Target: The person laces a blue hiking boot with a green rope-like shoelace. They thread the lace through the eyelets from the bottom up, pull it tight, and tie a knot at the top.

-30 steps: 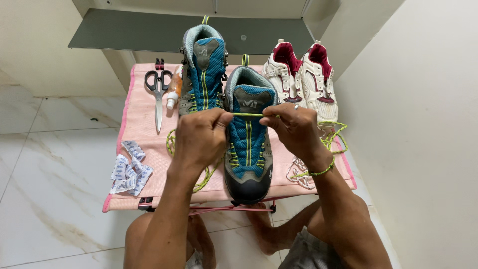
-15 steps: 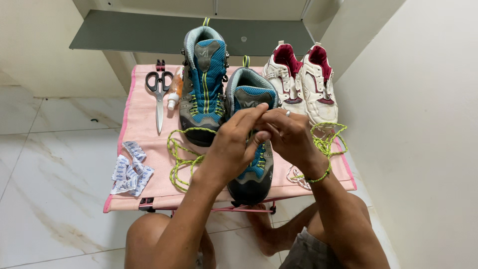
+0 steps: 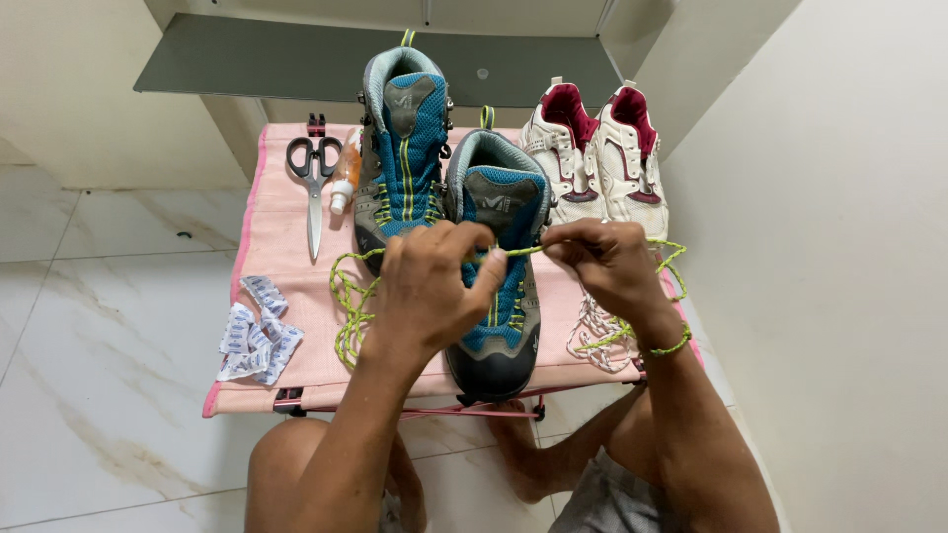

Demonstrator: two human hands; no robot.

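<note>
A blue and grey hiking boot (image 3: 499, 296) stands on a small pink table (image 3: 286, 266), toe toward me. My left hand (image 3: 434, 281) rests over its lacing and pinches the yellow-green lace (image 3: 523, 251) near the tongue. My right hand (image 3: 602, 259) pinches the same lace a little to the right, so the lace runs taut between both hands. The lace's loose length lies coiled on the table by the left hand (image 3: 348, 306). The matching second boot (image 3: 400, 148) stands behind and to the left.
A pair of white and maroon sneakers (image 3: 597, 148) stands at the back right, white laces (image 3: 592, 331) heaped in front. Scissors (image 3: 313, 183) and a small orange-and-white bottle (image 3: 345, 178) lie at the back left. Several small white packets (image 3: 252, 341) lie front left. A wall rises at right.
Both hands came together over the boot's tongue, then drew apart sideways, pulling the lace taut. The lace's coil now lies exposed left of the boot.
</note>
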